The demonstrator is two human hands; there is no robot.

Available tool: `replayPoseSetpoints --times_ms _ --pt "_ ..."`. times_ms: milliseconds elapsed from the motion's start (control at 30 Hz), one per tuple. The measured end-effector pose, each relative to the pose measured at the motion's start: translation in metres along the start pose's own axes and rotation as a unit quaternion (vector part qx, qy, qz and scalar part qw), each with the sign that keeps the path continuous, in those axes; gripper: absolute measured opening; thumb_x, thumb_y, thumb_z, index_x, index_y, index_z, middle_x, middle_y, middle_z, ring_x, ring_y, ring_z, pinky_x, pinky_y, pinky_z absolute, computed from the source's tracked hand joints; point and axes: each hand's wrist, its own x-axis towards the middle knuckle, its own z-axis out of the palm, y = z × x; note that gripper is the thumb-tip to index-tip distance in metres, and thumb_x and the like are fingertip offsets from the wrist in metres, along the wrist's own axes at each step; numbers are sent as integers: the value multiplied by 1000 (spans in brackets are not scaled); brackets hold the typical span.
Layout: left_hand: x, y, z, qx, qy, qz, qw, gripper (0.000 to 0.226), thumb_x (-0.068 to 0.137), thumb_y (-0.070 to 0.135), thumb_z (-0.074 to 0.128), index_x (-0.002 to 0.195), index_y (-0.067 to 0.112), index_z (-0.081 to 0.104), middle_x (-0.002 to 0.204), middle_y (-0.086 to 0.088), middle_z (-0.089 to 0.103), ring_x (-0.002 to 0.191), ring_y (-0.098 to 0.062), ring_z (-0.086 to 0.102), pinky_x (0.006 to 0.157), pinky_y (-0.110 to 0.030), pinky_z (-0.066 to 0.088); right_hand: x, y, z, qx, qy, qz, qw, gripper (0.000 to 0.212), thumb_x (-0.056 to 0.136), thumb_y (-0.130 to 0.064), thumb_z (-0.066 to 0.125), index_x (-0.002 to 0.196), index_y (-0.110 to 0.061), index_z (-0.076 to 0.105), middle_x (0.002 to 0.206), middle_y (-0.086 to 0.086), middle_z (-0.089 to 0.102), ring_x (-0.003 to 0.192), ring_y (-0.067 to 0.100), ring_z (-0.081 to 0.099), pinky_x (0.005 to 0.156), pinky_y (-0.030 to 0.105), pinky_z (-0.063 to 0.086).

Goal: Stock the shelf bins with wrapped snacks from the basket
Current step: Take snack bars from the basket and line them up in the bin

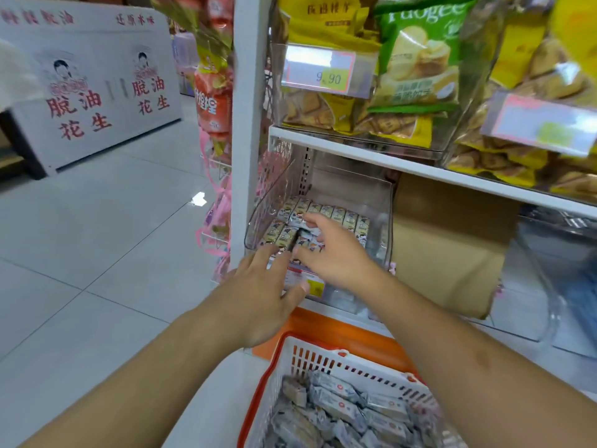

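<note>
A clear plastic shelf bin (pixel 277 189) on the lower shelf holds rows of small wrapped snacks (pixel 326 211) standing side by side. Both hands reach into it. My left hand (pixel 261 286) lies at the bin's front edge, fingers stretched forward onto the front row. My right hand (pixel 332 250) is over the middle of the bin, fingers spread and touching the snacks. Neither hand visibly grips a packet. Below, a white and orange basket (pixel 310 354) holds several grey-blue wrapped snacks (pixel 352 412).
Above, a shelf carries clear bins of yellow and green biscuit bags (pixel 416 69) with a price tag (pixel 323 76). A cardboard box (pixel 452 244) stands right of the bin, and another clear bin (pixel 562 270) beyond it. Hanging snack packs (pixel 213 101) and tiled floor (pixel 97 237) lie left.
</note>
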Motion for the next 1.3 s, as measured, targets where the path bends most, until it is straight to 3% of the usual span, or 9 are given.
replayPoseSetpoints --times_ms 133,267,367,500,667,767,933,1167,1300 --pt "-11 13 13 -27 19 35 999 42 105 55 39 133 29 55 127 4 56 118 -21 57 97 -42 51 -73 10 -14 22 37 -49 998 46 98 -33 69 140 -29 54 126 -11 57 106 6 56 86 20 44" --pt "-17 16 60 -17 -18 34 999 33 100 47 45 116 25 63 111 0 61 107 -24 61 91 -40 52 -142 46 6 33 -6 -27 999 34 97 -28 69 129 -29 57 113 -12 58 99 4 55 79 13 42" --pt "-23 4 110 -21 -82 -6 996 37 102 38 49 133 19 55 130 -7 57 117 -29 59 97 -39 50 -177 80 40 15 -78 32 996 35 100 -31 65 133 -28 55 116 -11 56 103 7 54 86 20 43" --pt "-37 -26 171 -16 -138 -105 985 73 104 43 49 163 14 16 164 -16 26 147 -38 36 118 -48 36 -201 115 94 -5 -193 99 976 39 102 -38 61 137 -27 51 124 -8 53 113 13 54 96 30 47" --pt "-40 -59 226 -76 -164 -219 959 91 103 58 43 160 33 -22 173 -12 -2 155 -44 15 124 -60 22 -214 139 155 -16 -264 137 955 53 99 -48 63 147 -28 50 135 -2 54 124 20 55 104 36 48" --pt "-35 -65 237 -102 -154 -236 954 93 99 64 44 156 41 -26 172 -9 1 150 -48 27 120 -62 30 -217 148 186 -59 -263 155 950 65 96 -58 60 154 -32 46 145 3 52 136 28 48 113 41 44" --pt "-32 -63 241 -92 -163 -243 952 91 101 66 39 158 36 -25 172 -9 -4 149 -48 30 120 -58 31 -221 156 224 -91 -258 207 939 68 95 -61 59 155 -35 39 142 5 47 131 32 49 103 45 50" --pt "-29 -59 234 -86 -190 -252 945 89 102 66 36 159 34 -26 172 -7 -14 154 -48 17 123 -60 23 -218 151 218 -46 -189 213 957 19 95 -29 67 102 -32 50 106 -4 58 95 22 59 80 43 57" --pt "-32 -49 214 -39 -178 -222 958 86 104 62 34 162 28 -19 172 -9 -15 156 -45 7 123 -58 19 -200 145 163 42 -172 205 963 13 92 -16 64 99 -24 57 97 0 60 75 17 58 64 38 51"
